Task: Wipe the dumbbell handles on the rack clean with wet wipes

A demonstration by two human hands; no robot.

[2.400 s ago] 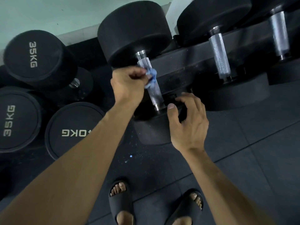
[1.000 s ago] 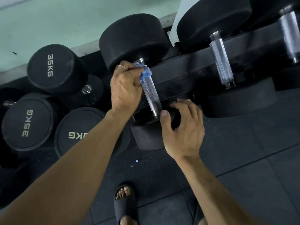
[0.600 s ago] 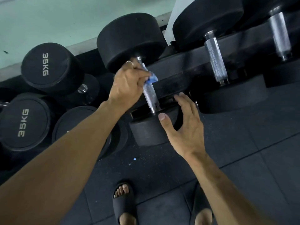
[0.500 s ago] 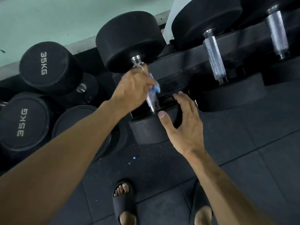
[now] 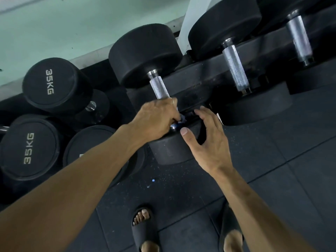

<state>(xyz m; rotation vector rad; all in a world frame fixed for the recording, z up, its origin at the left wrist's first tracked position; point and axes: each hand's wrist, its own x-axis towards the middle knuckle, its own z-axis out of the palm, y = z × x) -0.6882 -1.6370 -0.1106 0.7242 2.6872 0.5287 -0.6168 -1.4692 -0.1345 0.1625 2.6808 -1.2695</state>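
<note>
- The left hand (image 5: 156,120) is gripping a blue wet wipe (image 5: 181,121) around the lower end of the dumbbell handle (image 5: 159,87) on the rack (image 5: 200,73) — the wiping step, I judge.
- The right hand (image 5: 207,140) is hovering beside the near weight head (image 5: 171,151), fingers spread, holding nothing.
- Next is probably the neighbouring handle (image 5: 235,70) — calling for a shift rightward.

My left hand (image 5: 156,120) wraps the handle (image 5: 159,87) near its lower end; right hand (image 5: 209,140) just beside; floor dumbbells (image 5: 29,148) left of rack (image 5: 200,77).
</note>
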